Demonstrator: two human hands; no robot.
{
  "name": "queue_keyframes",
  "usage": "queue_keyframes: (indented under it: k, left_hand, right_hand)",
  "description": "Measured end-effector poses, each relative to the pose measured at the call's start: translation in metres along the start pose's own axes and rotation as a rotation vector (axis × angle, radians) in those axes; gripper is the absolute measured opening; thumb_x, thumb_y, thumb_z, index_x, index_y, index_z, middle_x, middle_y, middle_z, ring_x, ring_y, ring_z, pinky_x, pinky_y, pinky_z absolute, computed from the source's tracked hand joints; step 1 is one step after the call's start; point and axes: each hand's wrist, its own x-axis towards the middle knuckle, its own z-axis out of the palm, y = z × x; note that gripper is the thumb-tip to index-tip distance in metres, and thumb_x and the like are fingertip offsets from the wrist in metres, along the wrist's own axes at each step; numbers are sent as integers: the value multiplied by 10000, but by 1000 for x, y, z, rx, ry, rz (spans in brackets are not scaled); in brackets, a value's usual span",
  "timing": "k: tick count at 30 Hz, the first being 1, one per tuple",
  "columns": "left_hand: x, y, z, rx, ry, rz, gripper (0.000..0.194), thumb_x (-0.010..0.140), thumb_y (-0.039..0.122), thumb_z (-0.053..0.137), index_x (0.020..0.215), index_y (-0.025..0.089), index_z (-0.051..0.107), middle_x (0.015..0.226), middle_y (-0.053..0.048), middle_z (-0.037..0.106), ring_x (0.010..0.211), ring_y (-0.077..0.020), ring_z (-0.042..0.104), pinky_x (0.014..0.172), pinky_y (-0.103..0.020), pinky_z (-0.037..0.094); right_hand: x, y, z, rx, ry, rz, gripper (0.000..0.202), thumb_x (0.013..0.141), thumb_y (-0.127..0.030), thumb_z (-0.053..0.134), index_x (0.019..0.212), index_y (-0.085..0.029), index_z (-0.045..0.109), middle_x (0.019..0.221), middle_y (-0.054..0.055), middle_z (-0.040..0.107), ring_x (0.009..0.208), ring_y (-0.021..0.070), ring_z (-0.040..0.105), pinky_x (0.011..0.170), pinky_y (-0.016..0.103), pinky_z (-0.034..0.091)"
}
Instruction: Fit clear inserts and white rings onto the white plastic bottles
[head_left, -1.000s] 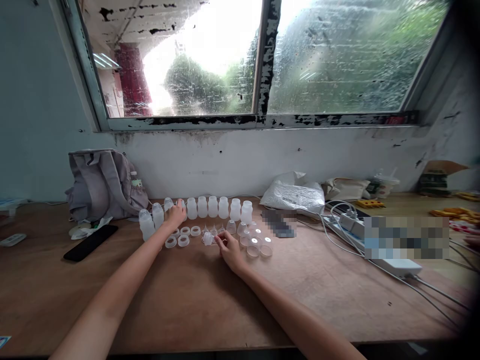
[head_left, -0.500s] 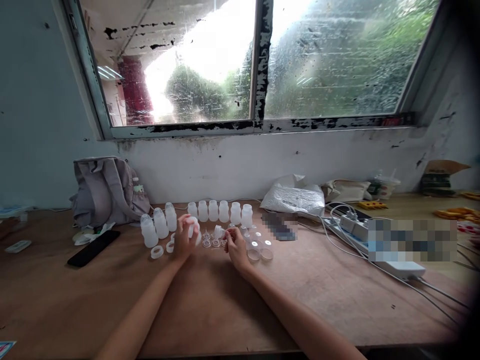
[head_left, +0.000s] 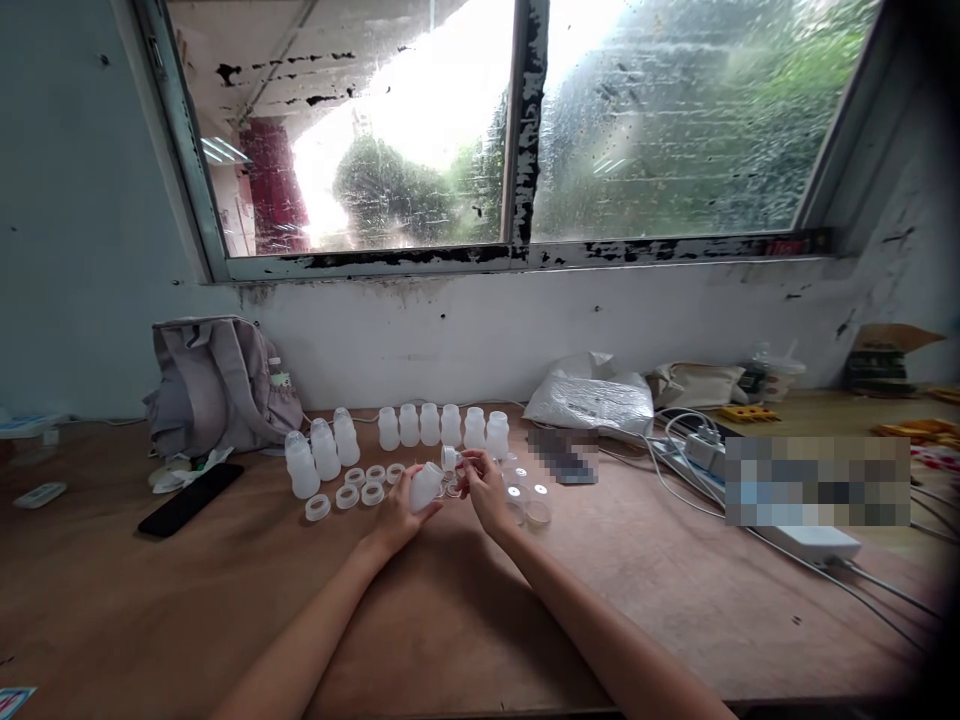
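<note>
**Bare hands, bare forearms**

The left hand (head_left: 403,512) and right hand (head_left: 485,486) are uncovered, with slim fingers (head_left: 475,463) and narrow wrists (head_left: 379,541). The left forearm (head_left: 330,610) and right forearm (head_left: 577,605) are bare too, slender and smooth in outline, each widening away from the hand.

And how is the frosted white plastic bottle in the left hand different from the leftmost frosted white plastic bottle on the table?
Pose: the held frosted bottle is tilted; the leftmost frosted bottle stands upright.

Support: the held one is gripped in the left hand, while the leftmost one rests on the brown table.

Top: the leftmost one has a rounded, clear cover; the held one shows none.

Both have whitish, translucent bodies.
</note>
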Motion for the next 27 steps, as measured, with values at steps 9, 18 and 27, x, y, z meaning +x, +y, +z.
queue_keyframes:
  k: [9, 18, 27]
  left_hand:
    - [0, 4, -6, 140, 38, 3, 519, 721, 436, 561, 1184, 254, 416, 1084, -55, 512, 979, -220, 503, 826, -343, 427]
    - [2, -7, -15, 243, 5, 154, 462, 744, 429, 542, 1140, 232, 409, 1105, -49, 535, 1011, -204, 504, 837, -322, 419]
    - [2, -8, -17, 291, 22, 207, 475, 747, 442, 533, 1145, 211, 417, 1100, -58, 547, 998, -206, 522, 819, -329, 444]
  right_hand:
    - [1, -3, -6, -391, -128, -273, 171, 810, -264, 372, 816, -183, 522, 666, 12, 542, 493, 114, 486, 475, 227, 384]
    - [9, -3, -12, -414, -239, -283, 137, 818, -242, 380, 831, -184, 504, 759, 32, 572, 530, 110, 500, 504, 217, 389]
    - [11, -3, -14, -468, -276, -315, 138, 816, -256, 385, 814, -186, 503, 682, 14, 565, 502, 106, 474, 504, 216, 369]
